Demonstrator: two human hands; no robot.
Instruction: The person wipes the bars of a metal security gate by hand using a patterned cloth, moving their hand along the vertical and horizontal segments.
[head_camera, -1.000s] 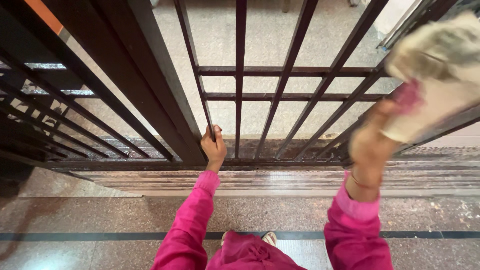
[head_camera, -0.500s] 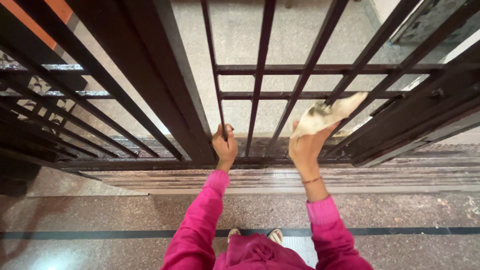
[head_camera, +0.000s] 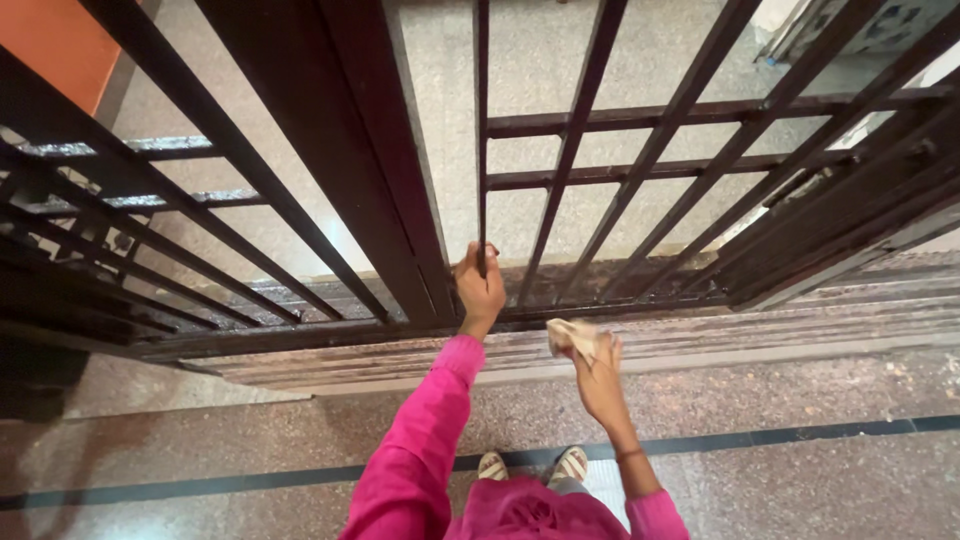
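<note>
Gate bar (head_camera: 482, 215) gripped by left hand (head_camera: 479, 287); right hand (head_camera: 600, 375) apparently clutches cloth (head_camera: 570, 337).

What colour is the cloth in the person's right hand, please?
The cloth is pale cream with dirty patches, seen in the head view.

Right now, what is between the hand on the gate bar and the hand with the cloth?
In the head view, only the gate's bottom rail and the stone sill lie between the left hand and the right hand holding the cloth.
</note>
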